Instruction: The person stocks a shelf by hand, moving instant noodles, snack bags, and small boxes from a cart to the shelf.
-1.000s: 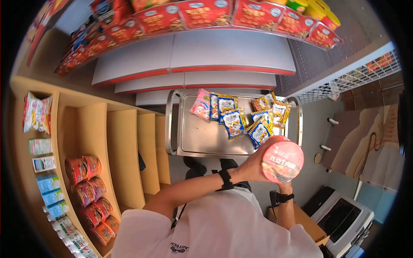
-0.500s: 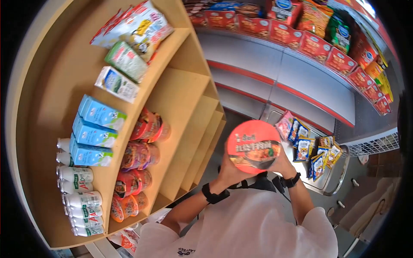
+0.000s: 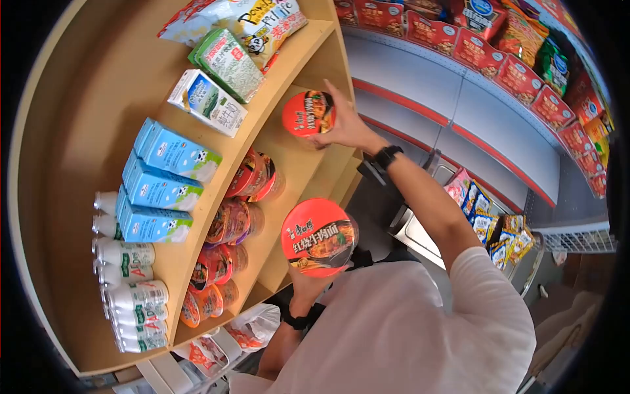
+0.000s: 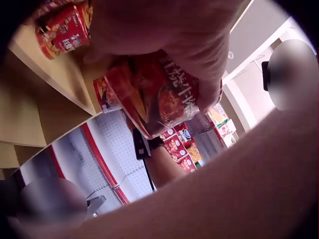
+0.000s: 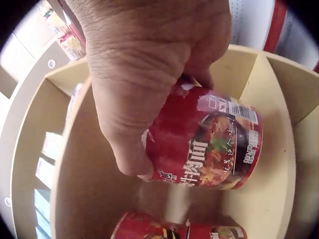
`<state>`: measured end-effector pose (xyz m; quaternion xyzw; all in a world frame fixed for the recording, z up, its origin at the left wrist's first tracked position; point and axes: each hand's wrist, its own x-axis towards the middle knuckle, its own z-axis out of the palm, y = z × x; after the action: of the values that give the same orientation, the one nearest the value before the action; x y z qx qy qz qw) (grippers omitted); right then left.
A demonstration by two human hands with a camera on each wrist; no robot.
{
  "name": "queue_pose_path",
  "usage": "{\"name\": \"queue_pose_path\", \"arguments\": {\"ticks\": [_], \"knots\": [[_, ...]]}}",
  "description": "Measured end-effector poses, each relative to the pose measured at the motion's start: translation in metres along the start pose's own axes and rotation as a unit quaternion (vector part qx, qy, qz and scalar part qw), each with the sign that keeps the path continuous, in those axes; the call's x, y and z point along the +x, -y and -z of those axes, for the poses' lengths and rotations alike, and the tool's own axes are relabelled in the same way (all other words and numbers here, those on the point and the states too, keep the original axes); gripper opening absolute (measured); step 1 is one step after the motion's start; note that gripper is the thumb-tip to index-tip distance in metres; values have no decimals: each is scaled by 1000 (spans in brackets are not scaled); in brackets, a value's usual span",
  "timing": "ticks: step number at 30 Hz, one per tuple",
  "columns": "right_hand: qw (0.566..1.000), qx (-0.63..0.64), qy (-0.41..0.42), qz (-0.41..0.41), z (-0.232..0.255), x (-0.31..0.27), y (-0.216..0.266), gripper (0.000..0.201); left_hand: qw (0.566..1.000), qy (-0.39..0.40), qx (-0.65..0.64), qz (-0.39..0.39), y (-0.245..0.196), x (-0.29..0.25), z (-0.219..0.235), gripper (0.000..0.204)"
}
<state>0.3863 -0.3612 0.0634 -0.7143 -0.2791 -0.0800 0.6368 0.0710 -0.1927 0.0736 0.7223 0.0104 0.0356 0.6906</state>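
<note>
My left hand (image 3: 308,287) holds a red instant noodle cup (image 3: 318,240) from below, its printed lid facing up, in front of my chest. In the left wrist view the fingers wrap the side of this cup (image 4: 164,94). My right hand (image 3: 351,126) reaches into the wooden shelf (image 3: 298,39) and grips a second red noodle cup (image 3: 305,117). The right wrist view shows thumb and fingers around the upper part of that cup (image 5: 199,139), inside the compartment. Beyond it stand other red noodle cups (image 5: 149,226) in the same compartment.
Rows of noodle cups (image 3: 226,220) stand on the lower tier. Above them are blue milk cartons (image 3: 174,184), white bottles (image 3: 141,295), a white carton (image 3: 209,102) and a snack bag (image 3: 262,26). A metal cart (image 3: 420,236) bears small snack packets (image 3: 482,226) at the right.
The view has turned from the cart to the wooden shelf. Both hands were together at the noodle cups; now they are apart, the right one at the shelf with one cup, the left holding another.
</note>
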Motion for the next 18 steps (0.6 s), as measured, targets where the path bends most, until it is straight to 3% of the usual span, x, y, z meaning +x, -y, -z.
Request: {"name": "queue_pose_path", "arguments": {"ticks": [3, 5, 8, 13, 15, 16, 18], "knots": [[999, -14, 48, 10, -31, 35, -19, 131, 997, -31, 73, 9, 7, -12, 3, 101], [994, -45, 97, 34, -48, 47, -27, 128, 992, -101, 27, 63, 6, -20, -1, 103], [991, -49, 120, 40, -66, 51, -38, 126, 986, -159, 26, 51, 6, -25, -8, 101], [988, -64, 124, 62, -67, 40, -60, 127, 984, -165, 11, 64, -6, -24, -23, 98], [991, 16, 129, 37, -57, 37, -65, 113, 985, -159, 5, 68, -5, -21, -28, 97], [991, 16, 127, 35, -50, 34, -64, 113, 986, -152, 9, 74, -4, -20, -29, 96], [996, -50, 75, 22, -28, 29, -58, 92, 986, -143, 13, 82, -4, -14, -33, 96]]}}
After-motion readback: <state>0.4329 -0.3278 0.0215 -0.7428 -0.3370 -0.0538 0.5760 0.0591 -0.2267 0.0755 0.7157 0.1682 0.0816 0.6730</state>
